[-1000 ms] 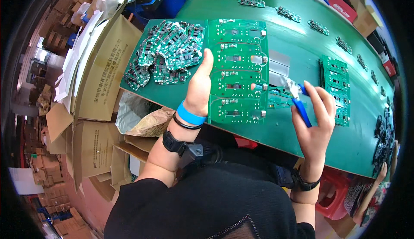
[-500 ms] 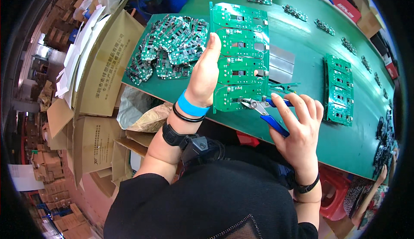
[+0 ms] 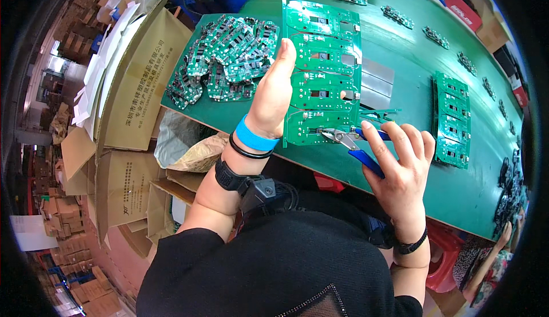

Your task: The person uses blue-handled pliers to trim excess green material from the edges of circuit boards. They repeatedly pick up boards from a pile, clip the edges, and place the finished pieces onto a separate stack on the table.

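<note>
My left hand (image 3: 273, 97) grips the left edge of a green circuit board panel (image 3: 309, 82), thumb up along its side. The panel is divided into several sections with dark parts and cut-outs. In my right hand (image 3: 403, 168) is a pair of cutting pliers (image 3: 366, 161) with blue handles. Their metal jaws rest at the dark part in the panel's lowest section; whether the blades are fully closed is too small to tell. Thin green strips (image 3: 380, 114) lie just beyond the pliers, beside a silver plate (image 3: 377, 82) partly behind the panel.
A heap of small populated boards (image 3: 229, 57) lies left on the green table (image 3: 412, 88). Stacked panels (image 3: 452, 120) lie right. Small boards (image 3: 398, 17) line the far side. Cardboard boxes (image 3: 134, 88) stand left. Another person's hand (image 3: 503, 236) is near dark parts (image 3: 508, 182).
The panel, both hands and the pliers have shifted slightly right in view. The jaws are still at the lowest section, and both grips look unchanged.
</note>
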{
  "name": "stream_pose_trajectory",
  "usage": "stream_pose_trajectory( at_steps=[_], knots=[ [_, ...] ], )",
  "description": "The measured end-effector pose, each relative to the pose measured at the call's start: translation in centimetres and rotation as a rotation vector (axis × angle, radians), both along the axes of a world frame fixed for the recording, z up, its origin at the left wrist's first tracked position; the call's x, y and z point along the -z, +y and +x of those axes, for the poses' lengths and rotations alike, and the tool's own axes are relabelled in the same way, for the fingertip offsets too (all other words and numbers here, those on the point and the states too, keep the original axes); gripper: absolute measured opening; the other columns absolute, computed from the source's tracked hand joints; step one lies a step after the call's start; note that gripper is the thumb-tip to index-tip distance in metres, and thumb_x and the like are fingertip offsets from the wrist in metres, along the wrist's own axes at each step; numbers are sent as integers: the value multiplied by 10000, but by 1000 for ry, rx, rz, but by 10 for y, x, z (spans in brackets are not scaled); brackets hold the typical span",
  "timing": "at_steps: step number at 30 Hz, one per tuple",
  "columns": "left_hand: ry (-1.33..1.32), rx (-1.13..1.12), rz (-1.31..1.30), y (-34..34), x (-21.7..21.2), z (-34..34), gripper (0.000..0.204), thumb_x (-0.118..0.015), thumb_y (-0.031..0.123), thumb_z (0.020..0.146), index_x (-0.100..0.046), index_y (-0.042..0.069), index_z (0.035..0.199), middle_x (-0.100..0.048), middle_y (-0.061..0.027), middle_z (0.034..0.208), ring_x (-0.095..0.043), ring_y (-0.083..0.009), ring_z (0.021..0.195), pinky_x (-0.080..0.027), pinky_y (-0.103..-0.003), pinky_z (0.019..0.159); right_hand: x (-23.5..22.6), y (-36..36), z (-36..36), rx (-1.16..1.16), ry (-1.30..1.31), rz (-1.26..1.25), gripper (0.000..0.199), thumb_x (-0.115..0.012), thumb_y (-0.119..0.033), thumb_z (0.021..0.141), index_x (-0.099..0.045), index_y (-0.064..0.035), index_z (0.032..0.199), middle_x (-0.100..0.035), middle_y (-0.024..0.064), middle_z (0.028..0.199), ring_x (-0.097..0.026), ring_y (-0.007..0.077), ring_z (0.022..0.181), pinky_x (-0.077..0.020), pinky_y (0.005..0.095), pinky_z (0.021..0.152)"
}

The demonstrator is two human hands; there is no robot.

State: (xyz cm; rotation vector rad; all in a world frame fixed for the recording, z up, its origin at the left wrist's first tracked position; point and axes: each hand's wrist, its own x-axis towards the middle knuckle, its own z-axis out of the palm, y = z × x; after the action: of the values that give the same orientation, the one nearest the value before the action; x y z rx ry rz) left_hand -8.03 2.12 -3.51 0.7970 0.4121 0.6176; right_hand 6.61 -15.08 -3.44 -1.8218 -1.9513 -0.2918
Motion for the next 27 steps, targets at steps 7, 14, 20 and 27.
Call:
stream_pose_trajectory(
  at_steps=[7, 14, 20, 27],
  knots=[
    [48, 9, -6, 2, 3, -1, 696, -182, 584, 942, -389, 54, 1342, -531, -178, 1247, -588, -326, 1040, -510, -492, 860, 5, 2, 4, -51, 19, 52, 673, -748, -183, 494, -616, -169, 1154, -550, 45, 1010, -528, 227, 912, -360, 394, 801],
    [-173, 138, -236, 9, 14, -21, 686, -168, 569, 949, -299, 70, 1400, -439, -196, 1341, -567, -364, 1065, -497, -512, 876, 6, -4, 20, 128, 220, 210, 522, -712, -96, 566, -665, -120, 1086, -558, 69, 966, -525, 253, 876, -385, 386, 832],
    [-490, 291, -509, -16, 27, -20, 684, -188, 547, 953, -138, 88, 1458, -188, -237, 1472, -451, -434, 1188, -516, -505, 851, 19, 6, 27, 216, 187, 200, 485, -716, -134, 604, -659, -121, 1085, -576, 73, 952, -534, 238, 872, -375, 354, 792],
    [-426, 258, -456, -25, 39, -15, 673, -222, 529, 959, -180, 70, 1449, -197, -246, 1467, -514, -381, 1131, -556, -421, 757, 24, 10, 23, 240, 98, 210, 534, -733, -161, 592, -629, -139, 1116, -562, 59, 969, -520, 232, 874, -359, 364, 788]
  ],
)
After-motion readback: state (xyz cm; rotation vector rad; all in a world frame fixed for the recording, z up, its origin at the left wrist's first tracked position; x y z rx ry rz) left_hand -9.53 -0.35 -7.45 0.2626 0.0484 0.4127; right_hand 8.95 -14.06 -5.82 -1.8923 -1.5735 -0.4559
